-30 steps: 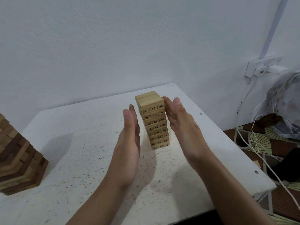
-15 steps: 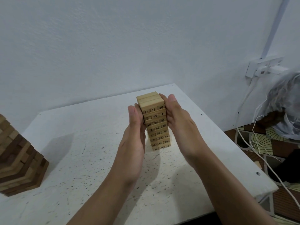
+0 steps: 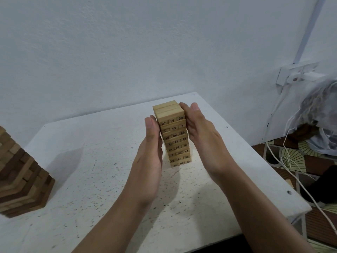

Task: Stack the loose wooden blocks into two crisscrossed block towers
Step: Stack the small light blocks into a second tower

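Squaring step: left hand [image 3: 150, 157] and right hand [image 3: 202, 141], fingers straight, press flat against the tower [image 3: 174, 136] sides; next, release gently without toppling.

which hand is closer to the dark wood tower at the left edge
Left. The left hand flanks the left side of the numbered block tower, toward the dark wooden tower; the right hand flanks its right side, farther off.

The dark tower [image 3: 20, 179] is cut off by the left edge. The left hand [image 3: 149, 157] and right hand [image 3: 202, 139] hide the 2 side faces of the light tower [image 3: 175, 137], so contact there cannot be told. Its lowest printed numbers are too blurred to read.
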The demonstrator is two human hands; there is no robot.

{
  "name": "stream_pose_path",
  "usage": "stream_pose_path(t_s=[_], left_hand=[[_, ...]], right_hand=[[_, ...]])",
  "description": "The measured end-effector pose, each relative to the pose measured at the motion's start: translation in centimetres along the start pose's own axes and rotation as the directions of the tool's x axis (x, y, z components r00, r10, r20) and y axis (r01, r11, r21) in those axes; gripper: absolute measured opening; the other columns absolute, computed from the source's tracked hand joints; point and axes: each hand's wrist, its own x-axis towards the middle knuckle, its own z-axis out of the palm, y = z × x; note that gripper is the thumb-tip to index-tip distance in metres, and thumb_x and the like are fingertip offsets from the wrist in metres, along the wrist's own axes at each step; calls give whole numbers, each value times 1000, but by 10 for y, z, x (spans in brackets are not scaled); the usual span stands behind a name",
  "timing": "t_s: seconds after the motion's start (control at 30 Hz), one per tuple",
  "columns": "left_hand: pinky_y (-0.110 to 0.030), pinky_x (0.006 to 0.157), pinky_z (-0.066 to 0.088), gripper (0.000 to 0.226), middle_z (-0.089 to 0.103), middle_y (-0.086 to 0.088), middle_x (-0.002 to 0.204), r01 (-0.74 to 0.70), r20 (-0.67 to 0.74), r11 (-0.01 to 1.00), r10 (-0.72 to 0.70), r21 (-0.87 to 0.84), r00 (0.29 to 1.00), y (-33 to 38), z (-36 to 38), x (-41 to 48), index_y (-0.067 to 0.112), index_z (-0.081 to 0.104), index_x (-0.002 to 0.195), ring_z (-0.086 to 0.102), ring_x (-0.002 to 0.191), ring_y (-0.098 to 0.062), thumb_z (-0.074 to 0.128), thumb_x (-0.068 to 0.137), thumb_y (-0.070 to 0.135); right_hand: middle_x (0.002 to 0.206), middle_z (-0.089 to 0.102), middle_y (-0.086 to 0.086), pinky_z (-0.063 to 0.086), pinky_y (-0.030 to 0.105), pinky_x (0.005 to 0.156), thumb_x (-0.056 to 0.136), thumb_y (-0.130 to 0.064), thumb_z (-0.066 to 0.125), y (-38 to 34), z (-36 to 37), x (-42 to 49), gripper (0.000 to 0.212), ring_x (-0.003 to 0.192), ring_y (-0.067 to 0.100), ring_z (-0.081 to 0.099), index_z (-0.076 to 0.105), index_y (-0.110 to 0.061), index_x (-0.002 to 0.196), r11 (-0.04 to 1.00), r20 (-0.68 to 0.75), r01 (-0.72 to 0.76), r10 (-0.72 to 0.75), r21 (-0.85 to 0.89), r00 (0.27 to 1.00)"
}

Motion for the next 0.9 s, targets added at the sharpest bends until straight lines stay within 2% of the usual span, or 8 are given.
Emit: stream_pose_path(t_s=[0.07,0.1,0.17,0.2,0.33,0.47,0.6,0.9], left_hand=[[-24,116,23,50,48,47,133,35,-28,999,-34,32,999,-2,-8,-3,68,42,125,35,133,22,28,80,86],[-32,121,22,53,45,45,138,62,-51,996,-59,59,997,-5,-15,-4,71,40,128,34,137,17,36,78,89],[-47,122,26,69,44,39,144,123,-99,984,-111,129,989,-10,-34,-6,71,37,136,40,139,7,55,72,88],[-47,120,31,76,48,37,143,153,-109,973,-135,173,985,-11,-44,-7,66,38,141,45,136,6,65,71,82],[-29,103,49,86,60,28,132,225,-38,848,-236,480,971,-13,-71,-2,48,42,145,56,120,11,77,67,56],[-21,95,47,108,55,32,130,177,29,695,-274,697,961,-27,-77,12,46,33,150,51,120,12,82,56,69],[-17,89,41,112,56,31,126,109,66,675,-228,730,971,-36,-67,25,45,25,154,53,116,10,88,62,59],[-5,76,37,102,62,26,108,10,93,682,-113,731,989,-47,-57,38,44,29,151,55,102,15,89,69,47]], right_hand=[[148,47,-28,31,30,119,102,-62,21,1,-7,0,55,136,-11,41,39,-42,150,1000,-21,2,-2,-18,1000],[152,46,-22,27,35,122,102,-62,21,1,-13,1,58,138,-6,41,38,-38,152,1000,-30,-16,16,-21,999],[144,57,-14,35,40,119,106,-55,25,2,-29,5,52,130,2,53,44,-34,150,998,-46,-58,56,-37,997],[136,63,-12,41,40,114,107,-49,28,3,-38,8,47,124,4,58,48,-33,147,993,-52,-80,76,-87,996],[117,70,-13,51,37,102,104,-22,47,15,-74,20,40,111,8,64,50,-26,143,905,99,-145,200,-400,975],[124,62,-21,47,27,100,83,-24,79,27,-78,27,82,112,-5,57,36,-28,153,723,263,-34,295,-690,919],[130,59,-22,45,27,97,72,-37,88,33,-69,35,99,116,-2,54,33,-30,154,679,322,63,262,-731,910],[123,64,-21,39,21,90,71,-40,89,40,-63,44,98,112,-1,57,35,-31,152,683,369,140,201,-717,907]])
